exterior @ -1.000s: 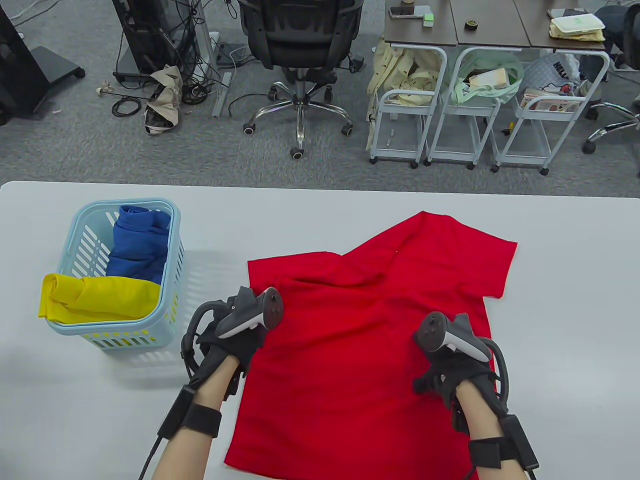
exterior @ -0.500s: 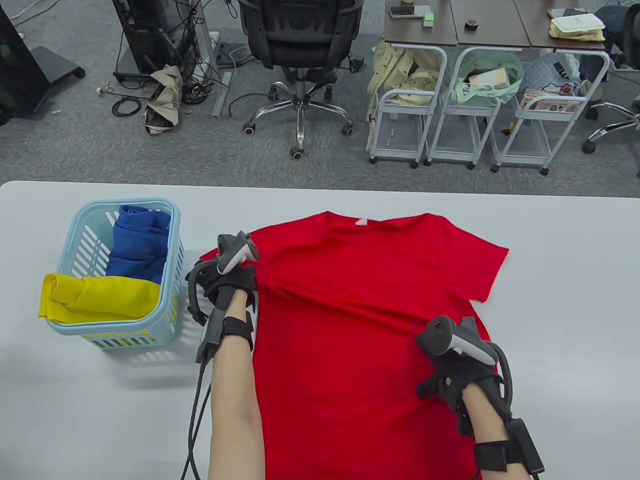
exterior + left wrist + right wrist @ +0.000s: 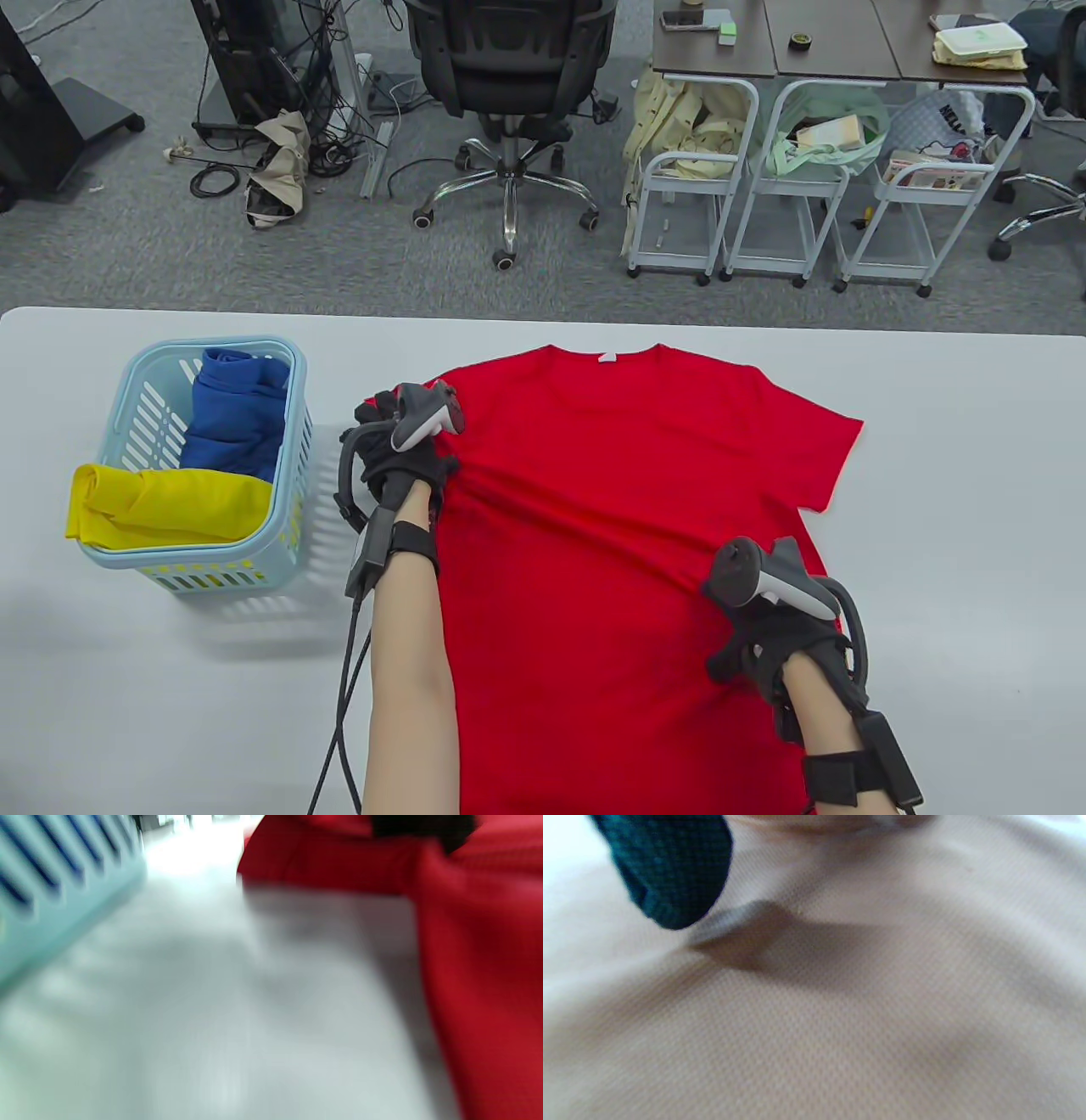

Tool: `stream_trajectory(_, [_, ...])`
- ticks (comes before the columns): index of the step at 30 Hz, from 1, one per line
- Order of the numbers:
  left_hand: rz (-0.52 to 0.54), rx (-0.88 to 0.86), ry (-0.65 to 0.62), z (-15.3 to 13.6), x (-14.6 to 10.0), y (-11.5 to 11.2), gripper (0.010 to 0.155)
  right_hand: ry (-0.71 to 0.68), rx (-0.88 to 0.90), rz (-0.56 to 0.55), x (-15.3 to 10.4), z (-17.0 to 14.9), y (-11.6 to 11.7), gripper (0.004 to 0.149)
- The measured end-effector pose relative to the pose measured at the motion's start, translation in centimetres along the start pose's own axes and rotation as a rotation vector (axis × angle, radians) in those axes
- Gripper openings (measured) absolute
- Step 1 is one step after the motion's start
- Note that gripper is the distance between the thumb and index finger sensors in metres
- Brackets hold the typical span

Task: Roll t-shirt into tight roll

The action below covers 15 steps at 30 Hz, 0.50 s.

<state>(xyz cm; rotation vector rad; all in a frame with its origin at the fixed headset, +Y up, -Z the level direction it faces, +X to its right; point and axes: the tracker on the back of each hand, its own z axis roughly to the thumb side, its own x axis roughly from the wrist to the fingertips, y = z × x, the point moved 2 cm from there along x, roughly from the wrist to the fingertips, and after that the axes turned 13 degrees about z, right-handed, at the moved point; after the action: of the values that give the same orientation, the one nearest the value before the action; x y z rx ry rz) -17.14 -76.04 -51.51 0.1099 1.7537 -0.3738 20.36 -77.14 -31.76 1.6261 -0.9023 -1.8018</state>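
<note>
While the red t-shirt [image 3: 628, 526] lies spread flat on the white worktop [image 3: 959, 526], collar at the far edge and hem toward the person, both hands are on it, well apart. The left hand [image 3: 399, 463] sits at the shirt's left sleeve, where the cloth is bunched into creases; the left wrist view shows a dark fingertip [image 3: 424, 827] against a raised fold of red fabric, so it seems to pinch the sleeve, though the blur leaves that uncertain. The right hand [image 3: 776, 632] rests on the shirt's right side near its edge, fingers pointing down onto the cloth; whether it grips or only presses I cannot tell. Left of the left hand stands a pale blue basket [image 3: 293, 501] holding a blue garment [image 3: 233, 416] and a yellow garment [image 3: 161, 505].
</note>
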Motion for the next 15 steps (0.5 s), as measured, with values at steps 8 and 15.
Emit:
stream_trajectory(8, [0.016, -0.181, -0.253, 2.6, -5.9, 2.7, 0.076, -0.07, 0.076, -0.062, -0.6, -0.4, -1.4, 0.072])
stream_trajectory(15, [-0.111, 0.023, -0.494, 3.9, -15.1, -2.0, 0.082, 0.06, 0.133, -0.14, -1.4, -3.0, -1.8, 0.074])
